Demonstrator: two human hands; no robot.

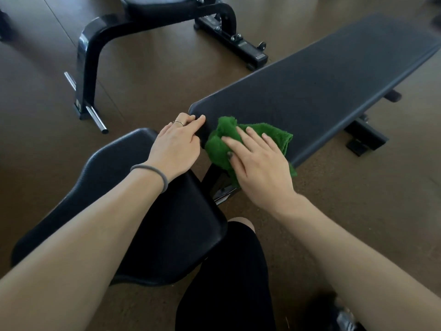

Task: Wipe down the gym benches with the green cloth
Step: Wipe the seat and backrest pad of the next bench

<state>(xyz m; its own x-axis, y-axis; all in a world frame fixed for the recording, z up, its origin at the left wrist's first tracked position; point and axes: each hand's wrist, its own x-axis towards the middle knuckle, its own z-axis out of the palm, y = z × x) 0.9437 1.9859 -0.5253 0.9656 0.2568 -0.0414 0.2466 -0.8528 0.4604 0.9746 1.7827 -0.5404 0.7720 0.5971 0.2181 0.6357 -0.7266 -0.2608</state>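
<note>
While the right hand [256,161] presses the cloth [224,139] flat-fingered at mid-frame, the left hand [176,144] rests, fingers relaxed, on the bench [322,80] end — most looks unwiped.

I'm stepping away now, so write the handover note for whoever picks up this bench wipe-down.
Left hand: fingers rest on the near end of the long back pad, steadying it.
Right hand: presses the green cloth flat on that pad's near corner.
Done: cannot tell from one picture which parts are wiped.
Left: the pad's far stretch, the seat pad, then the second bench behind.
</note>
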